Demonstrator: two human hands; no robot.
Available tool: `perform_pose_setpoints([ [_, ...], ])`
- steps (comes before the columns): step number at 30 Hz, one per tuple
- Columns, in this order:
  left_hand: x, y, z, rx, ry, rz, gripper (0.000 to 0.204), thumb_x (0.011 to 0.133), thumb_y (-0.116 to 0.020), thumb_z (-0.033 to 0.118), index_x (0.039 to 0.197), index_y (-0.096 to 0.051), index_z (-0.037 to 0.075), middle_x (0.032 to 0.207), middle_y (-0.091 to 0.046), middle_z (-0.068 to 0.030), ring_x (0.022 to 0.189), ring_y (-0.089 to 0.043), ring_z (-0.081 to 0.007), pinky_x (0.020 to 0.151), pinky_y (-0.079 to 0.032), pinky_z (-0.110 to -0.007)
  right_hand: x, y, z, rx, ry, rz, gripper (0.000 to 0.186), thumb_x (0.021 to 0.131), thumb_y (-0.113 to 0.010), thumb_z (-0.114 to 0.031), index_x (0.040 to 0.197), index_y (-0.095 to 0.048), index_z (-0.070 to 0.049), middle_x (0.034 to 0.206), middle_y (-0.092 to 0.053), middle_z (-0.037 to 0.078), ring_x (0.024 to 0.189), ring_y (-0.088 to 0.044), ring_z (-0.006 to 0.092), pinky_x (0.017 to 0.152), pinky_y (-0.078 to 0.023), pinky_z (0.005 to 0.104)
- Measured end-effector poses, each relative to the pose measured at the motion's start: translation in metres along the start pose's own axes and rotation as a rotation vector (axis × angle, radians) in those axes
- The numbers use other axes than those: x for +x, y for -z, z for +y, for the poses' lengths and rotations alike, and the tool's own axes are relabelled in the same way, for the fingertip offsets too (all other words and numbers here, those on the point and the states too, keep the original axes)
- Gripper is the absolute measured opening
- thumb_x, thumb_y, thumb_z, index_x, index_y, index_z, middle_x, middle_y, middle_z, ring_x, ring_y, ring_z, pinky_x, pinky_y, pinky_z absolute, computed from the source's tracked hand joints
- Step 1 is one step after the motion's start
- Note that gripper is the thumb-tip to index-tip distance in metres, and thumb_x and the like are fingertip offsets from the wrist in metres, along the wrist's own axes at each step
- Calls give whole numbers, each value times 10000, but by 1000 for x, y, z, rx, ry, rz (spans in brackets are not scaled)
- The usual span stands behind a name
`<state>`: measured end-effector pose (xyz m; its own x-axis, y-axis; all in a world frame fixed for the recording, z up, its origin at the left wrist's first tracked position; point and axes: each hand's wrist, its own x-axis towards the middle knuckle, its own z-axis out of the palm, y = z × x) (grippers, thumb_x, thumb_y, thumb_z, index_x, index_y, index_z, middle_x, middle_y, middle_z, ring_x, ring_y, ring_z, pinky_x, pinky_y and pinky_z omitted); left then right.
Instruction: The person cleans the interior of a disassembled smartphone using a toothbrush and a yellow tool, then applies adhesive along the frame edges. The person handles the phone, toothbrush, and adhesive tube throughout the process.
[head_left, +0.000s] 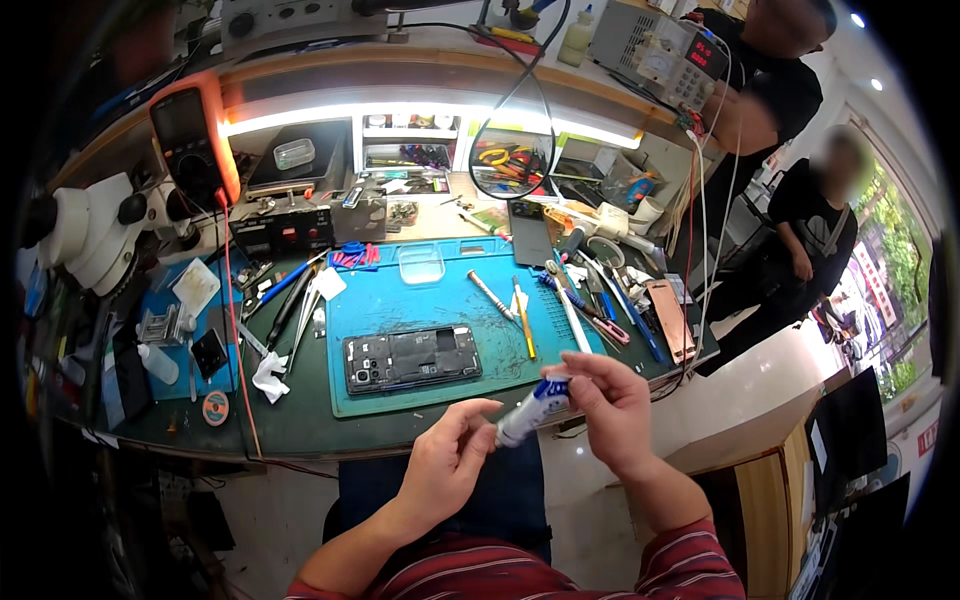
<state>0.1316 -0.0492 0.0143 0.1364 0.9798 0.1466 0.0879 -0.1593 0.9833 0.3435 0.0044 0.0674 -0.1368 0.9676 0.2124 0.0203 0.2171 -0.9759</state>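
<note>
Over the bench's near edge I hold a white and blue squeeze tube (pixel 533 412), tilted with its blue end up to the right. My right hand (pixel 612 408) is closed round the blue end. At the lower, white end, the thumb and fingers of my left hand (pixel 447 452) pinch together on the tube's tip; the tip itself is mostly hidden. Beyond my hands, an opened smartphone (pixel 412 358) with its inner parts bare lies on a blue work mat (pixel 400 309). A screwdriver (pixel 490 296) and a yellow-handled tool (pixel 525 325) rest on the mat to the phone's right.
A clear plastic box (pixel 421 265) stands at the mat's back. Tweezers and pens lie to the left, near a crumpled tissue (pixel 270 378). At right lie a pink phone panel (pixel 670 320) and several tools. An orange multimeter (pixel 192 140) and a microscope (pixel 95 235) stand left. Two people stand at right.
</note>
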Motion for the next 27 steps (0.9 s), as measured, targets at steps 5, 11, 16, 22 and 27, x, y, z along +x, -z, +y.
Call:
perform_pose_setpoints([
  [5, -20, -5, 4, 249, -242, -16, 437, 924, -722, 111, 1324, -571, 23, 1042, -617, -107, 875, -640, -213, 724, -524, -309, -34, -2, 20, 35, 40, 33, 231, 999, -616, -50, 1209, -660, 36, 1059, -753, 196, 723, -628, 86, 640, -515, 213],
  [11, -34, -17, -4, 16, -191, -199, 299, 1027, -574, 139, 1287, -588, -10, 1030, -619, -146, 902, -640, -266, 803, -518, -351, -38, -8, 34, -78, 170, -347, 540, 1066, -477, -469, 1219, -664, 14, 1127, -716, 139, 997, -650, 155, 827, -508, 292],
  [16, -40, -14, -3, -28, -24, -102, 403, 956, -685, 96, 1333, -573, 7, 979, -679, -132, 795, -685, -206, 713, -543, -327, -50, -16, 27, 39, -74, -59, 472, 1117, -372, -349, 1246, -651, 9, 1158, -718, 155, 994, -696, 202, 878, -547, 319],
  [22, -41, -1, -18, 379, -587, 177, 243, 827, -747, 8, 1055, -668, 37, 834, -673, -127, 651, -657, -307, 568, -531, -356, -66, -28, 37, 269, 34, -167, 554, 1072, -402, -525, 1330, -560, -60, 1090, -698, 250, 708, -676, 195, 532, -519, 258],
  [27, -52, 13, 3, 129, -415, -17, 124, 954, -644, 147, 901, -644, 35, 691, -585, -68, 580, -585, -201, 525, -451, -339, -71, -22, 46, 353, 186, -395, 495, 1037, -539, -474, 1302, -573, -57, 1082, -713, 281, 833, -736, 294, 671, -594, 333],
])
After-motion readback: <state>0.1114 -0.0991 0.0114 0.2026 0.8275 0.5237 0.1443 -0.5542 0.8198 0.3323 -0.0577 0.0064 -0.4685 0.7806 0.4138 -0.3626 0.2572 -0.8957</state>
